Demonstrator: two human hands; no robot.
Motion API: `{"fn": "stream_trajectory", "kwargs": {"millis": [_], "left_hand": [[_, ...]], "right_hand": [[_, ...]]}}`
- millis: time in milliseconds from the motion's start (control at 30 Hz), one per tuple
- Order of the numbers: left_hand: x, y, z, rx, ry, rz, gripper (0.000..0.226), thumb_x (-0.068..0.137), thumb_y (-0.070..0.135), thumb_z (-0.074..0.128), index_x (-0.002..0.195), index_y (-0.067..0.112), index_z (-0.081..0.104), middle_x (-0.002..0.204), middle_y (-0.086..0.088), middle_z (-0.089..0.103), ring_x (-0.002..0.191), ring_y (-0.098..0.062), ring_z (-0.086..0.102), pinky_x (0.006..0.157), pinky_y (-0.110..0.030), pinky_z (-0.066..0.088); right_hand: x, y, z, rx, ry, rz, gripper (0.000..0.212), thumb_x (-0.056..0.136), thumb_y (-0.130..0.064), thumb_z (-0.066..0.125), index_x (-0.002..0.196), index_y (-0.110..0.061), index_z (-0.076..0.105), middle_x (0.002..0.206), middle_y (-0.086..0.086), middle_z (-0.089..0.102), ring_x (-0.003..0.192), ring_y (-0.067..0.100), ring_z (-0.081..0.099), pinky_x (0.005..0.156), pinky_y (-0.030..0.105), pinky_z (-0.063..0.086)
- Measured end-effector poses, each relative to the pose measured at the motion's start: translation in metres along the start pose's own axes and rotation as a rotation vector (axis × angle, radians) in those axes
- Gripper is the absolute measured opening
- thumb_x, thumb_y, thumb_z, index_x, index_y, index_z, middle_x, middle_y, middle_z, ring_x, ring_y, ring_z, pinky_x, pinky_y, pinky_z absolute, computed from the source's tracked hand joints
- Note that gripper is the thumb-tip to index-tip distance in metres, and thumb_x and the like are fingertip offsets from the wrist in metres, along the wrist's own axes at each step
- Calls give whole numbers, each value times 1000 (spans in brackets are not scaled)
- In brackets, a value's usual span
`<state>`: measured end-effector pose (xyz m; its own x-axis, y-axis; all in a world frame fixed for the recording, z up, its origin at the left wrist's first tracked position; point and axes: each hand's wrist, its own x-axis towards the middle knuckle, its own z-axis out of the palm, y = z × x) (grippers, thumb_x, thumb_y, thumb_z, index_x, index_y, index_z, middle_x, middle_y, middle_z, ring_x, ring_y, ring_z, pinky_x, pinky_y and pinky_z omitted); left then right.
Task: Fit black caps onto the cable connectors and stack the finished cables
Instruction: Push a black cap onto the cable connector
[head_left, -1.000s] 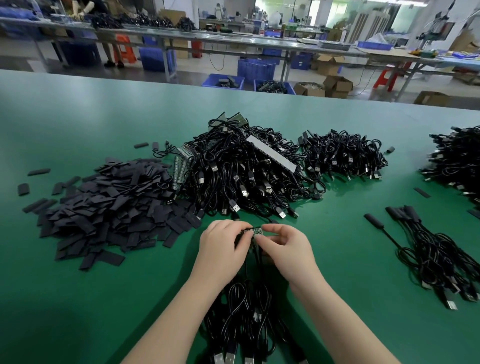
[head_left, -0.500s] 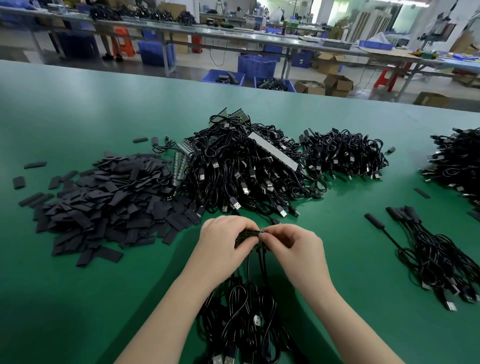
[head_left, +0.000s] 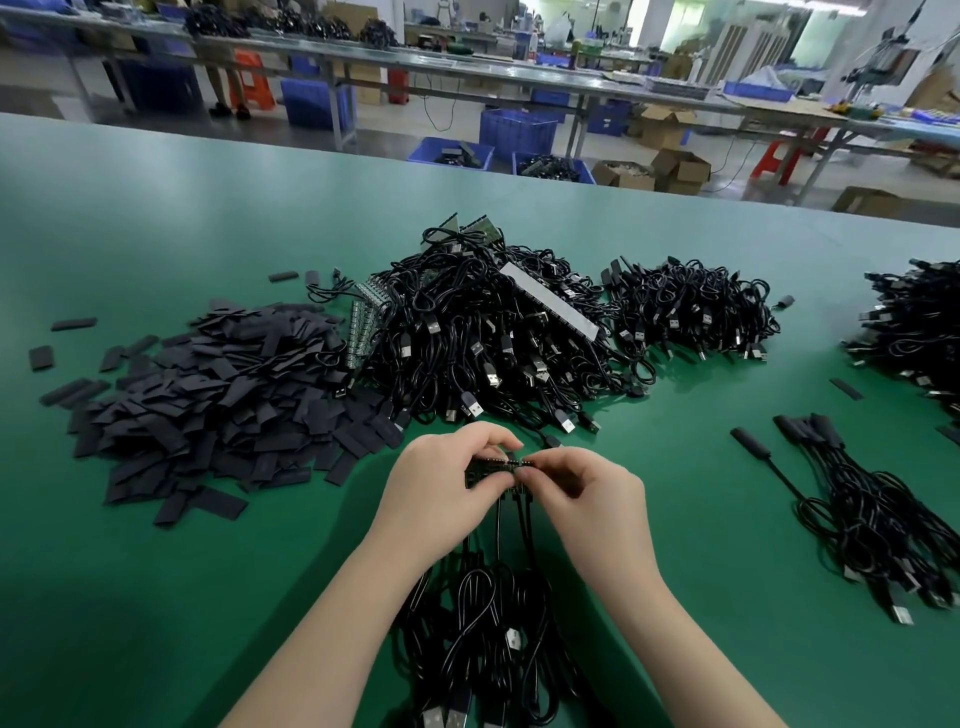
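Perhaps toothed connector strip (head_left: 491, 470), two-handed.

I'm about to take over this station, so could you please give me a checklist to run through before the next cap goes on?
1. Left hand grips the connector strip: ok.
2. Right hand pinches at the strip's right end: ok.
3. Cap pile lies close on the left: ok.
4. A cap is already held for fitting: cannot tell, fingers hide it.
5. Finished cables lie grouped to the right, capped ends together: ok.
6. Cables hanging from the strip lie untangled: cannot tell.
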<state>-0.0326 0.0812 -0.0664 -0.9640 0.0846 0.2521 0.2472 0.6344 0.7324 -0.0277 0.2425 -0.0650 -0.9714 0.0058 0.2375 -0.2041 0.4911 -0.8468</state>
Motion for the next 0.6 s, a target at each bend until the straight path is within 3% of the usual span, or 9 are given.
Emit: {"fn": "stream_trajectory", "kwargs": {"millis": [100,200,300,433,600], "left_hand": [[-1,1,3,-21,24,-47,31,82,30,71,98,52,55,88,27,65,96,10,57,78,-15,44],[-2,3,8,-43,64,-77,34,80,27,73,93,49,52,86,24,66,94,6,59,79,-22,47],[-2,4,12,-59,85,-92,35,79,23,74,92,46,51,84,25,66,92,6,59,78,-20,47],[-1,3,15,-65,84,-99,34,79,22,73,89,44,50,82,25,66,90,6,58,74,-12,43],[0,0,18,-31,94,-98,36,81,23,74,80,47,48,78,26,64,89,10,57,70,-4,36]], "right_hand": [[0,-1,2,-63,13,-34,36,83,-15,79,73,-46,63,72,-21,69,76,-6,65,69,6,47],[-2,1,6,-97,59,-47,19,84,-15,78,79,-31,71,77,-16,69,76,0,65,71,15,51],[-4,3,10,-102,100,-31,12,85,-14,76,82,-24,72,79,-13,68,78,2,64,73,21,52],[-6,7,12,-150,152,-78,10,85,-10,76,81,-18,72,76,-16,63,77,-2,61,69,8,44],[-10,11,12,-169,208,-71,10,85,-7,75,80,-14,72,75,-18,59,77,-6,57,72,4,41]]}}
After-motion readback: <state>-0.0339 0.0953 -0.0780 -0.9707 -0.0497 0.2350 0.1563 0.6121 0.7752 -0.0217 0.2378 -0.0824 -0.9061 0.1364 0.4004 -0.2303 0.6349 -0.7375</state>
